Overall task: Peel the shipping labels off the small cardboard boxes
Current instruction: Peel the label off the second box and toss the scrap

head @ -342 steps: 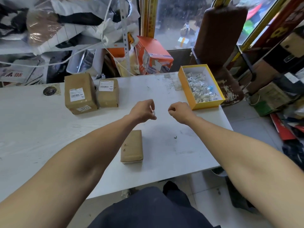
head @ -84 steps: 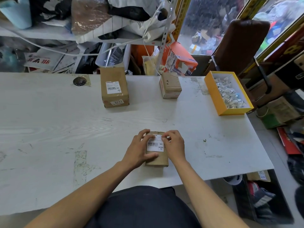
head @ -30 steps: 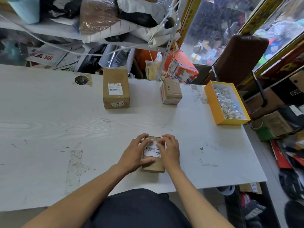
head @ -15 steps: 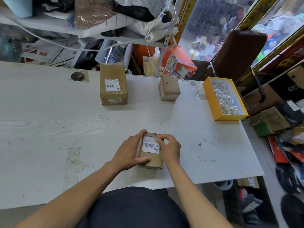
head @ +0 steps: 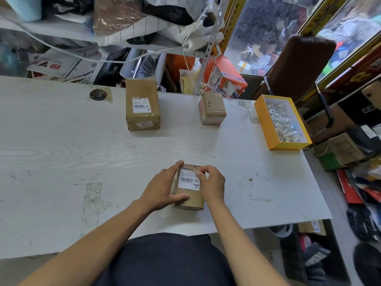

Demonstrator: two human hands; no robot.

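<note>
brown cardboard box (head: 188, 200), smooth, rectangular, near front edge of scuffed white counter (head: 61, 162); white barcode label (head: 188, 179) flat on top. left hand (head: 159, 190) grip holds box side; right hand (head: 212, 183) grip pinches label's far corner.

A: Worktop (head: 61, 153)?
B: White, scuffed. Three cardboard boxes on it: labelled box (head: 142, 105) far, plain box (head: 212, 108) beside, near box (head: 189, 195). Yellow tray (head: 266, 129) at right edge. Dark disc (head: 98, 94) far left.

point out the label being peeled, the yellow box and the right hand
label (head: 188, 180), head view, on its barcode
yellow box (head: 265, 122), head view, on its left outer wall
right hand (head: 212, 182), head view, on its back
</note>
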